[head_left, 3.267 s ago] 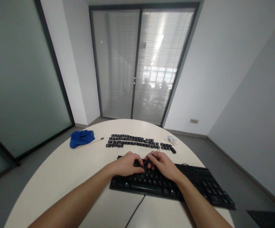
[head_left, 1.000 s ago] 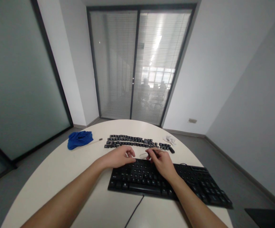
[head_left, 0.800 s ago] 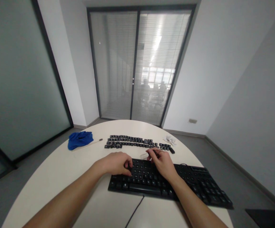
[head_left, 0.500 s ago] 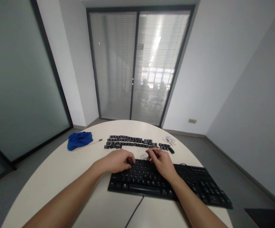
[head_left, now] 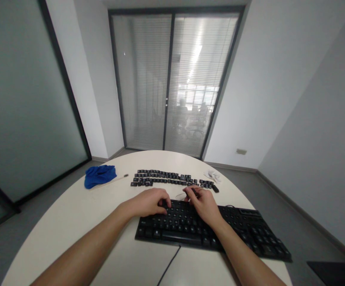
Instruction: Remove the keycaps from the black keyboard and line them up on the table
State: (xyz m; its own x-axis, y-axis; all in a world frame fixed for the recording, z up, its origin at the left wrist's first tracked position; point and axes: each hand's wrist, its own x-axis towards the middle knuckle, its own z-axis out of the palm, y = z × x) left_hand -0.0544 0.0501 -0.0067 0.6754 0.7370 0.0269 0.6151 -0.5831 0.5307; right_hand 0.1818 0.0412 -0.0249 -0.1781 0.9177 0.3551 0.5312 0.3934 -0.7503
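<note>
Black plastic keyboard [head_left: 184, 228] under both hands, on the near side of a pale round table [head_left: 62, 222]. Left hand [head_left: 152, 201]: palm down over the keyboard's far left corner, fingers curled, thumb and forefinger a narrow gap apart at the keys. Cannot tell whether anything small is pinched there; the fingers hide it. Right hand [head_left: 203, 202]: fingers closed on a small wire tool [head_left: 180, 196], its thin pale loop pointing toward the left hand, above the keyboard's far edge.

In the way: left hand covers the corner keys; right hand and forearm cross the middle, hiding a strip of the board.

Just beyond the hands: loose keys [head_left: 166, 174] in uneven rows, the right end close behind the right hand. Past that hand, farther right, a crumpled white cloth [head_left: 213, 175]. Beyond the left hand, off to its left: blue cloth [head_left: 100, 176], with a thin brush [head_left: 112, 181] beside it, dark tip toward the keys. Nearer the body than the hands, between the forearms: black cord [head_left: 170, 264]. Far ahead: glass door [head_left: 142, 83] with blinds.
</note>
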